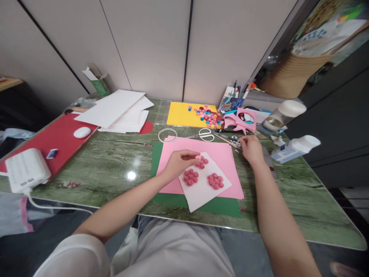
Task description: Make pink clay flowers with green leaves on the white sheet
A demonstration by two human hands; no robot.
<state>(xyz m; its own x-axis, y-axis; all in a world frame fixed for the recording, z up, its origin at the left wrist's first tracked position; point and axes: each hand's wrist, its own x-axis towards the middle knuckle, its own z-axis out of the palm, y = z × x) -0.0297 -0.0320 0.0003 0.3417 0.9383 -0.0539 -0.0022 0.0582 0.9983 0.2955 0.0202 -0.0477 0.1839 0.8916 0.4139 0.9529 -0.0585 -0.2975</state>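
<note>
My left hand [181, 163] pinches a light pink rolled paper coil [198, 157] above the top cluster on a white sheet [198, 200]. On that sheet, darker pink paper coils form three clusters: one partly behind my fingers, a left cluster [190, 177] and a right cluster [215, 181]. Under the sheet lies pink paper [227, 154], with green paper [221, 207] beneath. Off to the right, my right hand [251, 149] has its fingertips closed beside a small black-and-white item [235, 141]; what they hold is hidden. White-handled scissors [206, 134] lie behind the pink paper.
Loose coloured coils [207, 116] cover part of a yellow sheet [178, 113]. A tape roll [167, 135] lies left of the scissors. A white bottle [296, 149] and a clear bottle [278, 119] stand right. White boards [115, 107], a power bank [27, 169] and a mouse [82, 132] are left.
</note>
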